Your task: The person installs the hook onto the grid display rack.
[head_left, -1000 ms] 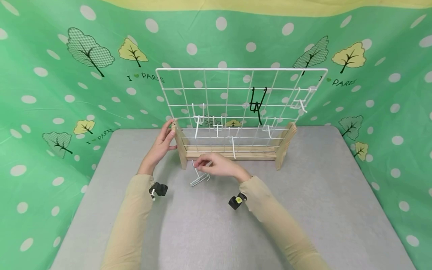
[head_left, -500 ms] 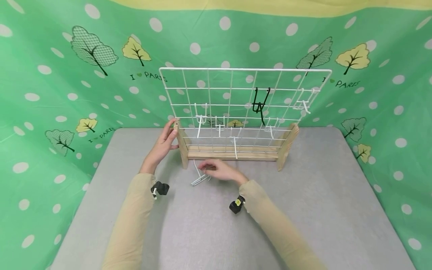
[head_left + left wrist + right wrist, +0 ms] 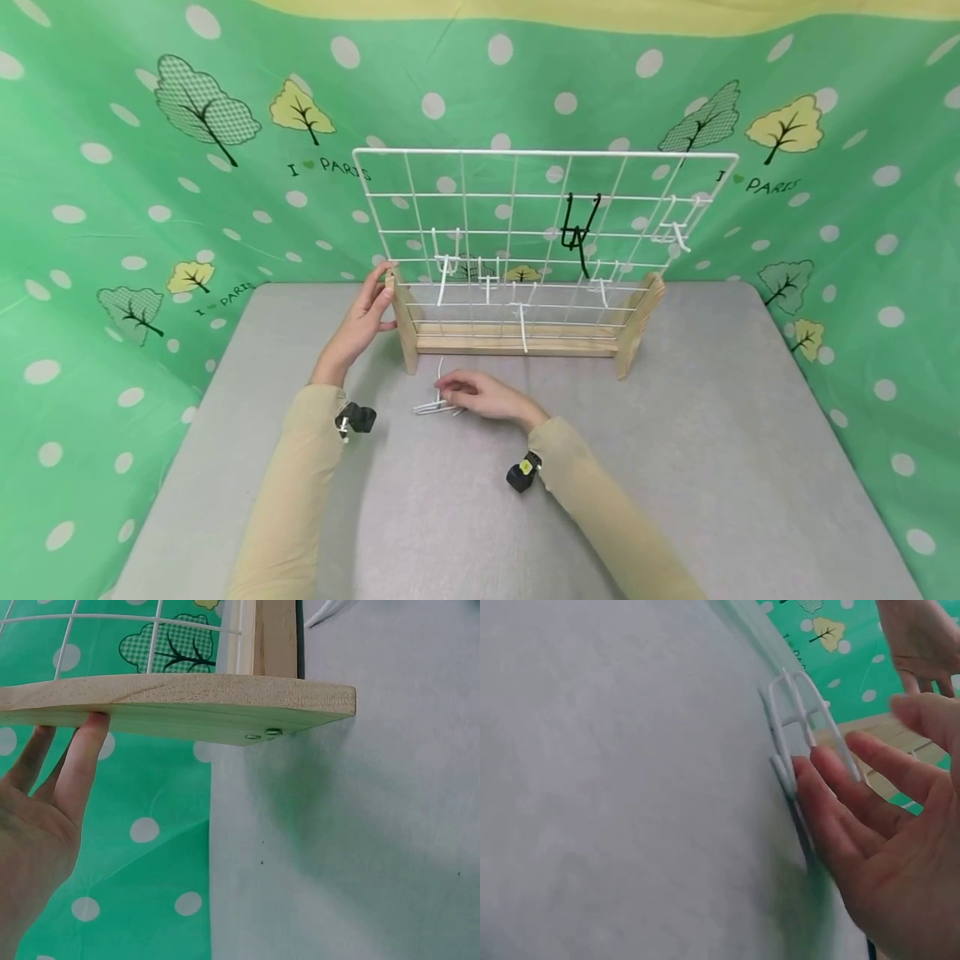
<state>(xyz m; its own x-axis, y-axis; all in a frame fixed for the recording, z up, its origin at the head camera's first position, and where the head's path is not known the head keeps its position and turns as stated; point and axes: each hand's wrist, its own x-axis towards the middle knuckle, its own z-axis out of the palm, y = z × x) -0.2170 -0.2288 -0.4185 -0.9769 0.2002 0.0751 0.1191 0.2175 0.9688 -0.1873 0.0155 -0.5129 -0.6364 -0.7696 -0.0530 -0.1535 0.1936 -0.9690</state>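
A white wire grid rack [image 3: 540, 153] stands upright in a wooden base [image 3: 517, 342] on the grey table. Several white hooks [image 3: 442, 267] and one black hook [image 3: 576, 233] hang on it. My left hand [image 3: 378, 296] rests against the rack's left wooden foot [image 3: 180, 705], its fingers [image 3: 82, 761] straight along the wood. My right hand [image 3: 452, 390] lies low in front of the rack. Its fingertips [image 3: 814, 769] touch a loose white wire hook [image 3: 431, 407] that lies flat on the table, also seen in the right wrist view [image 3: 782, 766].
The grey table [image 3: 675, 467] stretches toward me and to the right of the rack. A green dotted curtain [image 3: 150, 208] closes in the back and both sides. Small black cameras sit on both wrists.
My right hand has drawn back toward me and lowered. The white hook, tilted up under the fingers a second ago, now lies flat on the table. The left hand has stayed put.
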